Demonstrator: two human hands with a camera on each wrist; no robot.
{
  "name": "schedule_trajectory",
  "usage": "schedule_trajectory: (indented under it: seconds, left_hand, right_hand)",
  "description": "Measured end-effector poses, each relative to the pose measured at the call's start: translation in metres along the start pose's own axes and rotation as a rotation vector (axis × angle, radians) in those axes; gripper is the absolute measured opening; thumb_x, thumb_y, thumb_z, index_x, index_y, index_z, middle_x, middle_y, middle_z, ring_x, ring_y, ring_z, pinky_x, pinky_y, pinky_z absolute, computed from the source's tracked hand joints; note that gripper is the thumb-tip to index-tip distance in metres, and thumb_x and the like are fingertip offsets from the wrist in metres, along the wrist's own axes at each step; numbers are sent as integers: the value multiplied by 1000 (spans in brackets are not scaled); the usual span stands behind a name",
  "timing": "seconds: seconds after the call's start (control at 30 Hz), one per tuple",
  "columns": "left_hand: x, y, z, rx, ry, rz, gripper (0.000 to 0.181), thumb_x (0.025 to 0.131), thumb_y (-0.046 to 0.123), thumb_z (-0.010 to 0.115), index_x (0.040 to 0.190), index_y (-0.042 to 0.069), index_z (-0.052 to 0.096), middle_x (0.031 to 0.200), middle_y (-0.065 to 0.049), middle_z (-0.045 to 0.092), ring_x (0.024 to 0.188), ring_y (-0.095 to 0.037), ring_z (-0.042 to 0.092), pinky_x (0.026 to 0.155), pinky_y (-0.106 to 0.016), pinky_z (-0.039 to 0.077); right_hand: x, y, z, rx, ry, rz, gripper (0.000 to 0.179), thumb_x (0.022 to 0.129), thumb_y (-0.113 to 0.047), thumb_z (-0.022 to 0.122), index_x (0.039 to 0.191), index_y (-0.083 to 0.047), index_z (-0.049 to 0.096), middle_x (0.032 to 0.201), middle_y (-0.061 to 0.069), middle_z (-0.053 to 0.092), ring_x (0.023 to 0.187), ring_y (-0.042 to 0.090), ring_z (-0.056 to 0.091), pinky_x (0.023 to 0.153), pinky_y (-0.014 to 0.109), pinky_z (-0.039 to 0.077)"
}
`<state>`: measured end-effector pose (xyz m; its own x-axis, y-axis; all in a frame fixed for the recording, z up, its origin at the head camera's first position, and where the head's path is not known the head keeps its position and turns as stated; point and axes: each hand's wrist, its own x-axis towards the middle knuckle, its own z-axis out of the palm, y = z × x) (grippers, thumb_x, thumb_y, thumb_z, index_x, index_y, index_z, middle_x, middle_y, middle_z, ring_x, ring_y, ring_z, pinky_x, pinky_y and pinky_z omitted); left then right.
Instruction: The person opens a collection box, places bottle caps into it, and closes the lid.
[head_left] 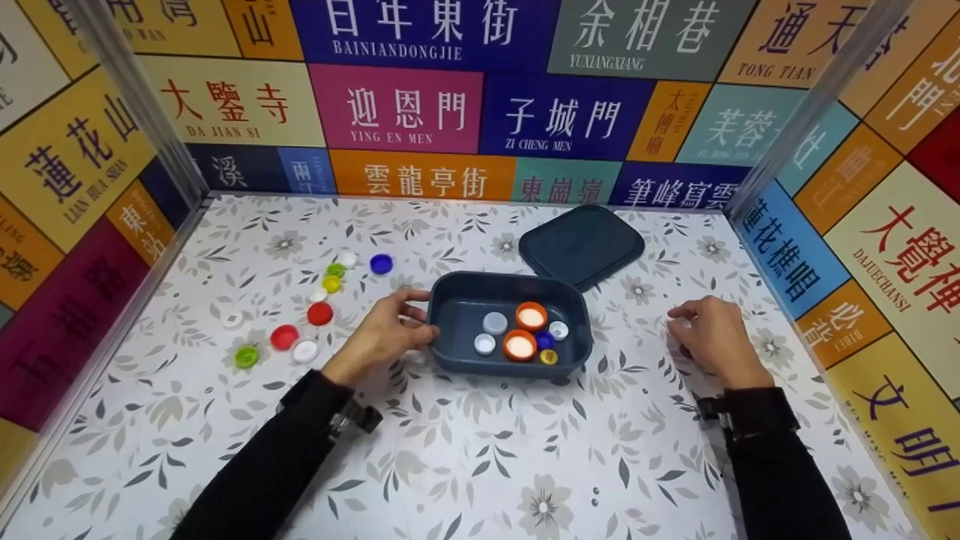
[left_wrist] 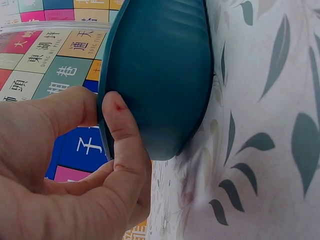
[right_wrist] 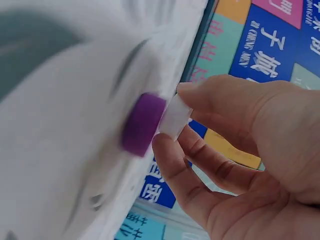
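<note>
A dark blue-grey box point(head_left: 457, 364) stands near the middle of the table with several bottle caps inside, among them two orange-rimmed caps point(head_left: 531, 316). My left hand point(head_left: 390, 334) pinches the box's left rim between thumb and fingers; the left wrist view shows the box wall point(left_wrist: 160, 75) in that grip. Well to the right of the box is my right hand point(head_left: 709, 337). In the right wrist view its thumb and finger pinch a white cap point(right_wrist: 175, 117). A purple cap point(right_wrist: 143, 124) is right beside the white one, seemingly touching it. Both are hidden in the head view.
A matching dark lid point(head_left: 581, 244) lies behind the box, at its back right corner. Loose caps are scattered on the left, including a red cap point(head_left: 319, 313), a blue cap point(head_left: 381, 264) and a green cap point(head_left: 246, 356). Sign-covered panels point(head_left: 405, 109) border the flowered tabletop.
</note>
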<state>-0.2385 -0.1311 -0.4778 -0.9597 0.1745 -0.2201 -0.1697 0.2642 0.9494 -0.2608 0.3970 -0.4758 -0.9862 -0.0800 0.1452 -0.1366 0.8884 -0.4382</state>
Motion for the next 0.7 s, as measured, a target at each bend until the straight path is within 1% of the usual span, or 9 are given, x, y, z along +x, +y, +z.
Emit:
schedule_trajectory:
  seconds: [0.03,0.07,0.17,0.27,0.3,0.43,0.57,0.63,0.7]
  left_hand:
    - [0,0,0,-1,-2,-2,71,101,3,82,167,6,57,138,-22,67,112,-23,72,91,-32,72]
    - [0,0,0,-1,-3,-3,72,101,2,82,168,6,57,138,-22,67,111,-23,72,91,-32,72]
    - [0,0,0,0,-3,1,72,100,2,81,168,5,56,137,-22,67,109,-23,73,90,-31,72]
    - [0,0,0,3,-1,11,73,100,1,82,168,4,56,136,-22,68,107,-23,74,87,-30,71]
    - [0,-1,0,5,0,13,72,100,1,82,168,4,56,136,-22,68,107,-23,75,87,-30,71]
    - [1,-1,1,8,3,-2,73,100,0,82,168,6,57,137,-21,68,108,-24,74,87,-30,71]
    - [1,-1,1,20,3,-12,73,100,-1,82,168,8,57,138,-21,68,110,-25,74,89,-30,72]
    - [1,0,0,30,4,-5,72,100,0,82,168,7,58,137,-21,68,110,-25,74,89,-31,72]
    - [1,0,0,34,2,2,71,100,0,82,167,6,58,137,-22,68,110,-26,74,89,-32,72]
  right_hand:
    - [0,-4,-1,6,6,-3,25,104,-8,76,122,5,87,68,11,75,51,16,58,56,27,45]
    - [0,-9,-2,11,16,-14,25,104,-7,75,122,5,87,65,9,73,50,16,57,54,27,43]
    - [1,-26,-2,20,55,-57,23,103,-7,78,121,3,88,80,17,80,63,21,67,60,26,48]
    - [6,-48,0,23,100,-128,20,102,-7,82,119,1,89,101,22,86,81,28,74,73,28,53]
    - [7,-56,1,25,114,-153,19,101,-6,83,118,0,90,104,22,86,86,30,75,76,30,55]
    - [13,-93,7,46,147,-242,16,99,-4,87,114,-1,91,100,21,84,86,35,77,78,38,60]
    - [17,-132,18,89,123,-304,16,99,-4,89,114,0,90,102,22,81,86,35,80,80,46,69]
    - [19,-152,24,112,103,-328,17,99,-5,89,115,0,90,102,21,80,87,34,80,81,50,71]
    - [20,-170,30,137,83,-353,17,100,-6,89,116,-1,90,102,20,79,88,33,80,82,50,71]
